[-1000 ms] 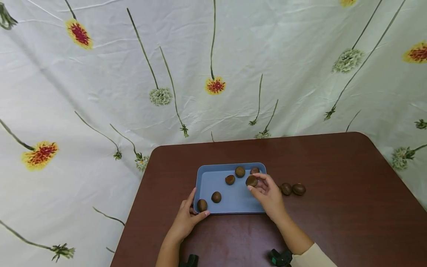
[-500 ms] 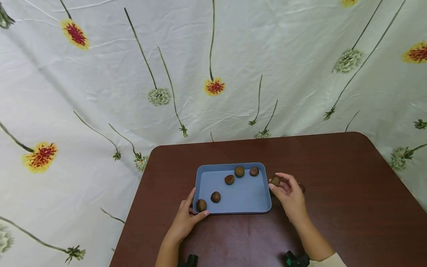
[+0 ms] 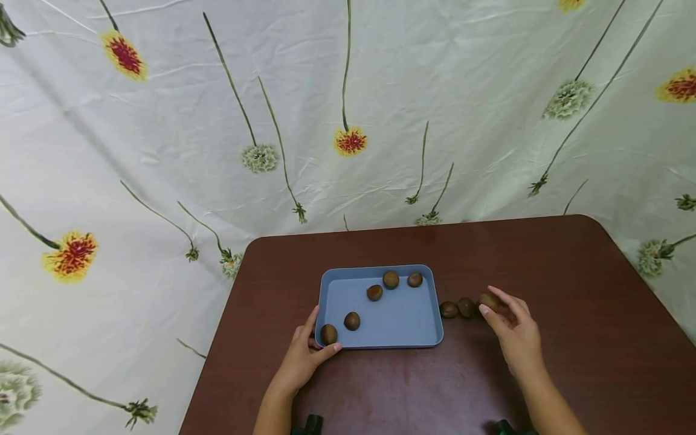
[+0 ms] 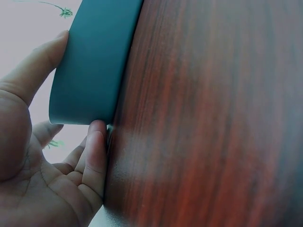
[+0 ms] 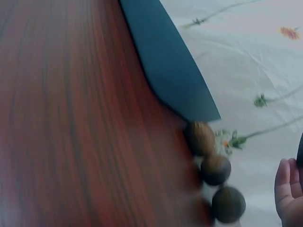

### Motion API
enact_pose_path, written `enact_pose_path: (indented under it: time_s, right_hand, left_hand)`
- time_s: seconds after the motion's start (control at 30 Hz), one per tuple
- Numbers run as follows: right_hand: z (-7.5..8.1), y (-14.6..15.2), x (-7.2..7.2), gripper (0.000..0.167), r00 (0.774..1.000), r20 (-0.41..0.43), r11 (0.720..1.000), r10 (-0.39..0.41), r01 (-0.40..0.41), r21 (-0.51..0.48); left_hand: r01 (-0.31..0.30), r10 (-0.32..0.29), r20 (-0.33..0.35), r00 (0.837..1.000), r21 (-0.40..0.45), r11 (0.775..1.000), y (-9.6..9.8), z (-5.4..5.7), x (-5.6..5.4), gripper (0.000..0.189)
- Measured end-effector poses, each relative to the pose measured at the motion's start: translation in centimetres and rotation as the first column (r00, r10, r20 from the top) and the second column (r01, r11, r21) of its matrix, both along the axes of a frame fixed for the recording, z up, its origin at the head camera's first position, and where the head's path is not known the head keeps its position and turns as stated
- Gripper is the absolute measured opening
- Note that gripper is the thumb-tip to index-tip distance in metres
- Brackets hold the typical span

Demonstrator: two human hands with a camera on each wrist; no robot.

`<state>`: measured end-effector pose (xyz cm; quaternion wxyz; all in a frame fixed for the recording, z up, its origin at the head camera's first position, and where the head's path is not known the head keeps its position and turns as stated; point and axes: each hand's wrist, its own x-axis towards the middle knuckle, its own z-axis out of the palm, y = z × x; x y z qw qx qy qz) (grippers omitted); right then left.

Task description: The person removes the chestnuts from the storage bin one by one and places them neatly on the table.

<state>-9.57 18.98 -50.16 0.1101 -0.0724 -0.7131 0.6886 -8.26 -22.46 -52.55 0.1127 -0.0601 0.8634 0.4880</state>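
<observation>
My left hand (image 3: 300, 356) holds the near left corner of a shallow blue tray (image 3: 380, 335), thumb at the front wall and fingers along the left side. In the left wrist view, the thumb and fingertips touch the tray's wall (image 4: 94, 71). Several brown chestnuts (image 3: 352, 321) lie scattered in the tray. To its right, my right hand (image 3: 516, 332) pinches a chestnut (image 3: 487, 301) between thumb and fingers. The right wrist view shows three chestnuts (image 5: 215, 169) in a row on the table; only fingers (image 5: 284, 184) and a dark sliver show at its right edge.
The dark reddish-brown table (image 3: 587, 302) extends right of the hand and behind the tray. A white cloth (image 3: 489, 90) printed with flowers hangs behind it. Part of a dark device (image 3: 312, 425) shows near my left wrist, another (image 3: 505, 428) near the right.
My right hand has moved right with its chestnut, from over the tray to the far end of the chestnut row. The left hand and the tray have stayed put.
</observation>
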Motion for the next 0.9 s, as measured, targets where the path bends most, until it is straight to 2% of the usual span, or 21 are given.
enact_pose_path:
  time_s: [0.1, 0.2, 0.37, 0.5, 0.77, 0.9]
  right_hand:
    - [-0.1, 1.2, 0.2, 0.048, 0.999, 0.044, 1.000, -0.023, 0.022, 0.019]
    - [-0.2, 2.2, 0.5, 0.050, 0.993, 0.108, 0.994, -0.049, 0.038, 0.101]
    - [-0.7, 3.6, 0.6, 0.055, 0.972, 0.220, 0.964, -0.086, 0.025, 0.265]
    - [-1.2, 4.4, 0.4, 0.055, 0.961, 0.253, 0.934, -0.108, 0.011, 0.357]
    - [-2.1, 5.7, -0.3, 0.064, 0.938, 0.341, 0.883, -0.063, -0.107, 0.457]
    - [-2.4, 6.1, -0.7, 0.065, 0.919, 0.393, 0.873, -0.027, -0.170, 0.457]
  left_hand:
    - [0.000, 0.000, 0.000, 1.000, -0.003, 1.000, 0.0, -0.1, 0.0, 0.105]
    - [0.000, 0.000, -0.001, 1.000, -0.009, 1.000, 0.0, -0.1, 0.0, 0.105]
    - [0.000, 0.000, -0.004, 1.000, -0.012, 1.000, 0.0, -0.2, 0.0, 0.105]
    - [-0.001, 0.001, -0.005, 1.000, -0.016, 1.000, 0.1, -0.1, 0.0, 0.105]
    - [0.003, -0.003, -0.004, 1.000, -0.015, 1.000, 0.1, -0.2, 0.0, 0.105]
    - [0.006, -0.006, -0.005, 1.000, -0.016, 1.000, 0.1, -0.2, -0.1, 0.105]
